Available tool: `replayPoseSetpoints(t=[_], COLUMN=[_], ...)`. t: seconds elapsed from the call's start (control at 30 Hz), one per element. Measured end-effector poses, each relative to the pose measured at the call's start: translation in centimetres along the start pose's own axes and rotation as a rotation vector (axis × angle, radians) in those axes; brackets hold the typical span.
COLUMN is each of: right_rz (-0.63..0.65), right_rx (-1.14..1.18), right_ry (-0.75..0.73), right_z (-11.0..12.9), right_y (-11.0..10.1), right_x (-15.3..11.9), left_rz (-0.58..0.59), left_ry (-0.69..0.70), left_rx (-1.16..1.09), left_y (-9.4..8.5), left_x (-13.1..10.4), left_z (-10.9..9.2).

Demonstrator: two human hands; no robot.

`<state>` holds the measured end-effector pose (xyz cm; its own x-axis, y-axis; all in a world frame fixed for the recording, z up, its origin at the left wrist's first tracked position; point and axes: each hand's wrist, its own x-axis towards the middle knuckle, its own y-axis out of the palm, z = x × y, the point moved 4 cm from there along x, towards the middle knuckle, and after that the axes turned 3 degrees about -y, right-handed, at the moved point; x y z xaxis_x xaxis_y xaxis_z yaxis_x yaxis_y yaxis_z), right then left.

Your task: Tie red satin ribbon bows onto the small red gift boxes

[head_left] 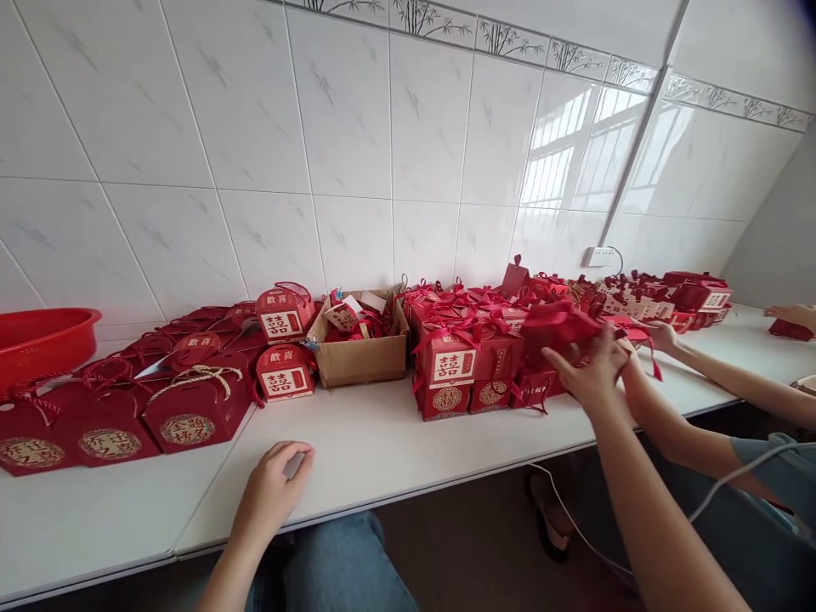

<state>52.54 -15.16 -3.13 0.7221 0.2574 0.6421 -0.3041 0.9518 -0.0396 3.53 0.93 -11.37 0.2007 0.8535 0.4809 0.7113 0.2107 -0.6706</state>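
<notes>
My left hand (pixel 275 476) rests at the front of the white table (pixel 357 450), fingers loosely curled, with a gap between thumb and fingers and nothing held. Out to the right, my right hand (pixel 590 374) is around a red gift box (pixel 554 327) with a ribbon; motion blurs the box and hides part of the grip. Below and left of that box, red gift boxes (pixel 452 370) with ribbon bows stand stacked in rows. A co-worker's forearm (pixel 650 399) comes in close behind my right hand.
A cardboard box (pixel 363 361) of red tags and ribbons stands by the wall. Larger red boxes with rope handles (pixel 191 408) and a red plastic basin (pixel 51 327) are at left. Further right are more red boxes (pixel 701 293) and another person's hand (pixel 790 317).
</notes>
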Motion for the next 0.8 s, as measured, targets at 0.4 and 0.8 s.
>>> replayPoseSetpoints(t=[0.4, 0.8], right_rz=[0.118, 0.891], right_rx=[-0.185, 0.159], right_ry=[-0.073, 0.007], right_z=[-0.6, -3.2], right_y=[1.0, 10.8], right_x=[-17.1, -32.7], left_rz=[0.014, 0.007], left_ry=[-0.045, -0.039], left_rx=[-0.058, -0.123], left_y=[-0.2, -0.3], left_x=[-0.1, -0.9], left_z=[-0.5, -0.5])
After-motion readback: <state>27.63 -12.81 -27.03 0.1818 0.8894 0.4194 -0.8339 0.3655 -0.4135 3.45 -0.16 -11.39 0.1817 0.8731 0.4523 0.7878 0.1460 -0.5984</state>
